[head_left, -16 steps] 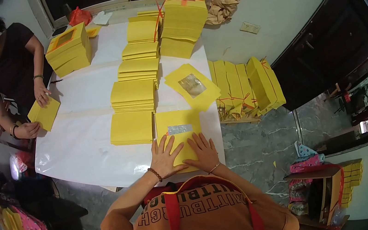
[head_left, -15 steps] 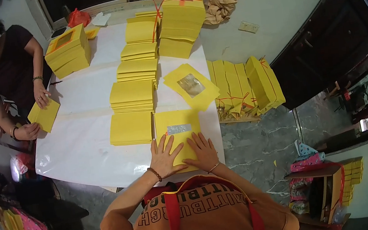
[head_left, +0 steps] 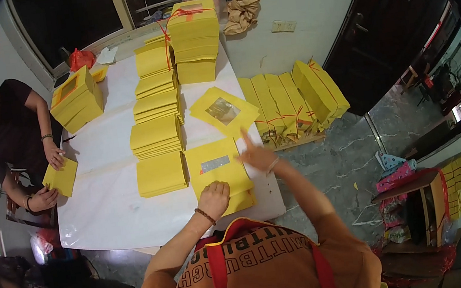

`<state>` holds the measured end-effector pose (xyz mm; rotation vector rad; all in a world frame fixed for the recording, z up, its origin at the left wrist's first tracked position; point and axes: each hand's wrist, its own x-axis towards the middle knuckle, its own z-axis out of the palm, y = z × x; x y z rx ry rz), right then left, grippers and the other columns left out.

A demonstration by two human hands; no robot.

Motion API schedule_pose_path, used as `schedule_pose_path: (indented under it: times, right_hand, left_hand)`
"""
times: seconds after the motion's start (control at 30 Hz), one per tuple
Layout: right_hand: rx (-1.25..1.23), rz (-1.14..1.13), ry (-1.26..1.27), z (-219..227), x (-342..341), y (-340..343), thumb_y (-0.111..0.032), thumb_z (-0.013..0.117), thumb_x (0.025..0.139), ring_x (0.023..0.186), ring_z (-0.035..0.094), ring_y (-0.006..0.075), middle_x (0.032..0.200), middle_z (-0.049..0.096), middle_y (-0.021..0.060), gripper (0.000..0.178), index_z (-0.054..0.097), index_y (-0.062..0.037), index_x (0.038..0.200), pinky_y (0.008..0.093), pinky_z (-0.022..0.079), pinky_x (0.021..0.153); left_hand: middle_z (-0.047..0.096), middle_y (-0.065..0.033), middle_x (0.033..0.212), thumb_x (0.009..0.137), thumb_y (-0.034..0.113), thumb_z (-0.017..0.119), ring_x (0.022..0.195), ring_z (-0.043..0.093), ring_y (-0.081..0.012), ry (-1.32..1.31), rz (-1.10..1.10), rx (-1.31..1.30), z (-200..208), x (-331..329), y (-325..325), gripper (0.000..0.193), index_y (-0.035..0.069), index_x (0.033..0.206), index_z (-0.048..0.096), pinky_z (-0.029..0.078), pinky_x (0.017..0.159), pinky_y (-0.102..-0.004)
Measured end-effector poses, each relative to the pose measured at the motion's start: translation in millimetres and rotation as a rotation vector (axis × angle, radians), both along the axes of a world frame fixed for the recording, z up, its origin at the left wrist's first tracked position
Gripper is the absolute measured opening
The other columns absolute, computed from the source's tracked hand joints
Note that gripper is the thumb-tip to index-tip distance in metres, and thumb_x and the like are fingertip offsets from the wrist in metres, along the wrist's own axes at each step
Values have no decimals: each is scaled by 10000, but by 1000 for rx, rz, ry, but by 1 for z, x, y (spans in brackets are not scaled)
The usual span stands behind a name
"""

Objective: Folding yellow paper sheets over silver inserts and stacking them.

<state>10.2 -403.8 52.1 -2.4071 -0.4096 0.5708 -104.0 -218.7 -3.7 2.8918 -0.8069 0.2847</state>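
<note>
A yellow paper sheet [head_left: 221, 183] with a silvery rectangular patch and a small red mark lies in front of me. More yellow paper [head_left: 243, 202] shows beneath its near edge. My left hand [head_left: 214, 198] is curled over the sheet's near left part, fingers closed on it. Off the sheet's right edge is my right hand [head_left: 258, 156], slightly blurred, index finger stretched toward the far right corner. Just beyond lie yellow sheets [head_left: 242, 115] turned askew, the top one with a larger silvery patch. Left of my sheet stands a folded yellow paper stack [head_left: 160, 175].
More yellow stacks [head_left: 156, 107] run toward the window, beside a tall red-tied pile [head_left: 194, 44]. Across the white-covered table [head_left: 108, 189], a co-worker [head_left: 15, 120] handles a yellow folded piece [head_left: 61, 177]. Tied yellow bundles [head_left: 294, 97] stand right of the table.
Both hands lay flat on the yellow sheet before. My left hand has curled at its near edge; my right hand has lifted off and moved up and right. The view has turned slightly.
</note>
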Motion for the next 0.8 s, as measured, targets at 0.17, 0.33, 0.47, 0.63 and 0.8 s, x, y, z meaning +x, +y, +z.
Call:
schedule_pose_path:
  times: [0.17,0.33,0.47,0.63,0.8]
  right_hand:
    - [596,-79,-170,84,35,11,-304,563,856,812,623,212,806,662,98,813,29,-71,1423,293,456,757]
    - [633,18,-196,22,17,15,-251,549,880,825,595,146,859,653,82,710,127,-67,1421,257,438,776]
    - [524,-59,29,-42,-25,-17,-185,547,892,889,562,96,942,642,69,558,304,-58,1378,244,415,825]
    - [521,-116,111,-65,-55,-37,-166,543,897,920,565,105,985,639,73,475,396,-43,1332,250,424,827]
    - [507,-202,50,-83,-69,-46,-226,553,885,883,578,127,963,645,91,454,451,-64,1296,274,442,784]
  left_hand:
    - [601,-91,793,650,85,614,751,577,-241,-27,26,-174,20,2,17,280,51,927,609,470,644,-341]
    - [628,-69,914,672,13,528,805,569,-251,-565,189,-361,67,8,87,386,69,1046,599,430,681,-369]
    - [620,-48,986,695,-9,502,896,550,-226,-573,361,-238,57,10,144,411,102,1080,595,400,780,-357]
    - [595,-6,1042,698,16,532,951,528,-198,-460,358,-152,21,28,170,440,147,1117,574,382,821,-351]
    - [576,21,1025,698,76,609,971,511,-179,-285,385,-39,-16,27,183,412,180,1095,567,364,841,-355]
